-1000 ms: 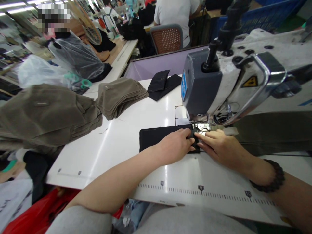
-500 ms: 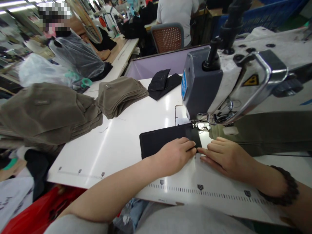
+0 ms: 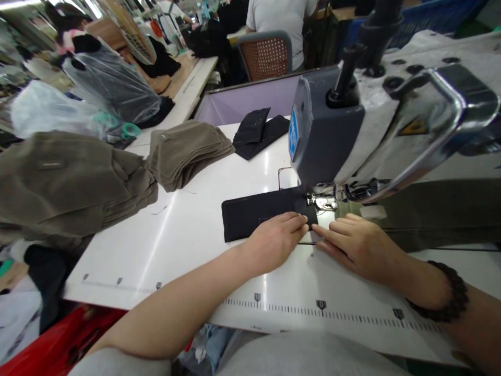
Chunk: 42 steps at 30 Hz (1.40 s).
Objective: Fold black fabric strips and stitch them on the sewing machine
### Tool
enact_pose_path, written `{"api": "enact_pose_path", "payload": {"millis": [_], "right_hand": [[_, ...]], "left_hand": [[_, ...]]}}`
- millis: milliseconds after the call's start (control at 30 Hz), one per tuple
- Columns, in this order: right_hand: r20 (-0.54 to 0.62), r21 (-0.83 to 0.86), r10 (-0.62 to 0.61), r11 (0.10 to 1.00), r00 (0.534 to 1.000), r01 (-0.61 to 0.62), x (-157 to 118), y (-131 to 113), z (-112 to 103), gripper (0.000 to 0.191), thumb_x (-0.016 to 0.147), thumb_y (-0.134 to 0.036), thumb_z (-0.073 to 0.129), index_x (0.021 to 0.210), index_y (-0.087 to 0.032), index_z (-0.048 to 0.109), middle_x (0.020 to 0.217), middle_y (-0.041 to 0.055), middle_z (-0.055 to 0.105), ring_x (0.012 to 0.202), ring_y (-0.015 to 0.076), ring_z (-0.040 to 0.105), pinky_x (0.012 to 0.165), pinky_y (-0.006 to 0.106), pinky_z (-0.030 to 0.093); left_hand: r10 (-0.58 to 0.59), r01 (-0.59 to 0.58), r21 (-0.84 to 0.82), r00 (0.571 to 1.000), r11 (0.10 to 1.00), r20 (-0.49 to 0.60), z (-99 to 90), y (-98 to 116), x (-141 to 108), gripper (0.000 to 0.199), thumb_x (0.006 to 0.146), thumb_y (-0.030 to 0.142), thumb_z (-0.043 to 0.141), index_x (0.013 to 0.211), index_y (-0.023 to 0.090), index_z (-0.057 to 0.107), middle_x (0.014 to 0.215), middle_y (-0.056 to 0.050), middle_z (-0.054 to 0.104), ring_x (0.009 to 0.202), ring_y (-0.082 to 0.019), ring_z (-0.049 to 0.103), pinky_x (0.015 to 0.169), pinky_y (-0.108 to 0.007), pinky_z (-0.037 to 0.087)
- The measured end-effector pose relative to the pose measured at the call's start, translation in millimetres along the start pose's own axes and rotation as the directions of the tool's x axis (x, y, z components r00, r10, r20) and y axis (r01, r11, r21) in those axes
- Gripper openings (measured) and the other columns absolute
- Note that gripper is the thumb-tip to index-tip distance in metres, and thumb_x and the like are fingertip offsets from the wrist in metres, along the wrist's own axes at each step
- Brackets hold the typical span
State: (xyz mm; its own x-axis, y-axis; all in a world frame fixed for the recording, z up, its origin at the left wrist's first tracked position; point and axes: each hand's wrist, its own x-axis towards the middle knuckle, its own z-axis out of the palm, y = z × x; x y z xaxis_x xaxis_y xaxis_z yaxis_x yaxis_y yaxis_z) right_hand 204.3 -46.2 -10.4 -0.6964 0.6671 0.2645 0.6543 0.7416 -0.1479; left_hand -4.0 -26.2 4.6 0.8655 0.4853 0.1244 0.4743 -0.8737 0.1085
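A dark fabric piece lies flat on the white sewing table, its right end under the presser foot of the sewing machine. My left hand rests on the fabric's near right part, fingers fairly straight and pressed down on it. Beside the fabric's right edge, my right hand touches the edge with its index fingertip; its fingers are extended over the machine bed. The two hands' fingertips nearly meet just in front of the presser foot.
Stacks of brown fabric pieces lie at the left, and folded black pieces at the back. Green fabric extends under the machine arm at the right. A person in a white shirt sits beyond a chair.
The dark fabric has moved slightly away from me under the presser foot, and both hands have moved with it. The camera view has shifted a little.
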Motion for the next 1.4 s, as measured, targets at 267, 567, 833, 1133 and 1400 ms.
{"api": "enact_pose_path", "payload": {"millis": [267,567,833,1133,1400], "right_hand": [[0.005,-0.044,0.096,0.994,0.995,-0.096,5,3,4,0.03,0.088,-0.031,0.04,0.103,-0.013,0.059,0.067,0.0032,0.057,0.062,0.016,0.05,0.06,0.03,0.034],[0.022,-0.007,0.119,0.993,0.993,-0.119,6,2,3,0.028,0.087,-0.03,0.041,0.101,-0.014,0.059,0.067,0.0031,0.057,0.062,0.0165,0.05,0.058,0.03,0.034],[-0.152,-0.165,0.29,0.935,0.945,-0.314,-3,7,-18,0.038,0.087,-0.045,0.035,0.078,-0.017,0.059,0.065,0.0085,0.057,0.06,0.0206,0.052,0.056,0.033,0.035],[0.06,-0.129,0.534,0.842,0.844,-0.523,-25,34,-34,0.025,0.074,-0.045,0.057,0.067,-0.022,0.047,0.061,0.0024,0.055,0.05,0.0178,0.049,0.046,0.03,0.03],[0.135,-0.173,0.52,0.851,0.844,-0.496,-21,27,-45,0.007,0.071,-0.021,0.054,0.069,-0.021,0.048,0.066,0.0001,0.055,0.055,0.0157,0.051,0.049,0.028,0.031]], "left_hand": [[-0.012,0.012,-0.019,1.0,1.0,-0.019,-0.6,-18,12,0.023,0.088,0.014,0.043,0.103,0.005,0.058,0.11,-0.011,0.058,0.106,-0.02,0.051,0.091,-0.029,0.046],[-0.097,0.097,-0.06,0.995,0.993,0.011,2.6,-37,26,0.024,0.09,0.017,0.04,0.103,0.009,0.059,0.11,-0.009,0.058,0.106,-0.019,0.052,0.092,-0.031,0.045],[-0.09,0.092,-0.078,0.996,0.993,0.027,1.6,-40,27,0.027,0.091,0.016,0.035,0.104,0.01,0.059,0.112,-0.01,0.057,0.109,-0.019,0.051,0.092,-0.031,0.045],[-0.276,0.264,0.137,0.958,0.955,0.077,-8.1,-34,21,0.026,0.085,0.008,0.04,0.106,0.008,0.056,0.103,-0.014,0.057,0.093,-0.024,0.056,0.072,-0.037,0.052],[-0.333,0.336,0.013,0.937,0.942,-0.104,-5.3,-68,39,0.034,0.08,0.003,0.039,0.111,0.012,0.048,0.119,-0.013,0.049,0.105,-0.022,0.052,0.084,-0.034,0.048]]}}
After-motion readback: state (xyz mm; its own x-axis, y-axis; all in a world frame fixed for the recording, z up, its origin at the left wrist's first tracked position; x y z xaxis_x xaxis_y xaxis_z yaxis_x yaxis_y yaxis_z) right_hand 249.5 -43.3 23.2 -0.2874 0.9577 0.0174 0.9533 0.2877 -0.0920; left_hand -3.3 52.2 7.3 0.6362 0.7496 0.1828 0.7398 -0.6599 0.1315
